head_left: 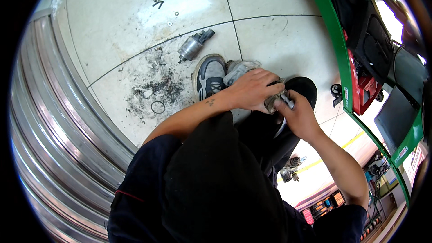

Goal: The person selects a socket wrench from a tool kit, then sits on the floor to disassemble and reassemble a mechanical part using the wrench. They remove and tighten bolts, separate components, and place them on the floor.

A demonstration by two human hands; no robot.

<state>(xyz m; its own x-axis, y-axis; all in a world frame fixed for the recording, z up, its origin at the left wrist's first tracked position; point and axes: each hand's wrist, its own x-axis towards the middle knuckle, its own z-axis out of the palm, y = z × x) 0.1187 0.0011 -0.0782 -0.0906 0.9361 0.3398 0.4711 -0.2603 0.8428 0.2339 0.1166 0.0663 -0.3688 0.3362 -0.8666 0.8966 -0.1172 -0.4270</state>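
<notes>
My left hand (256,89) is closed on a grimy metal part (272,100), largely hidden under the fingers. My right hand (294,110) is closed on a small silver piece (285,99) pressed at that same part; its exact shape is hidden. Just beyond the hands, a pale crumpled cloth (243,68) lies beside my grey sneaker (208,74). A silver cylindrical motor-like part (191,47) rests on the tiles up and left of the shoe, with loose bolts (157,1) and washers (169,24) farther off. A black ring (157,107) lies among dark dirt on the floor.
A ribbed metal shutter (54,135) curves along the left. A green wheeled cart (332,31) with a red tray (365,94) stands at right. Another metal assembly (290,168) lies on the floor below my right hand. Racks with tools (321,207) show at lower right.
</notes>
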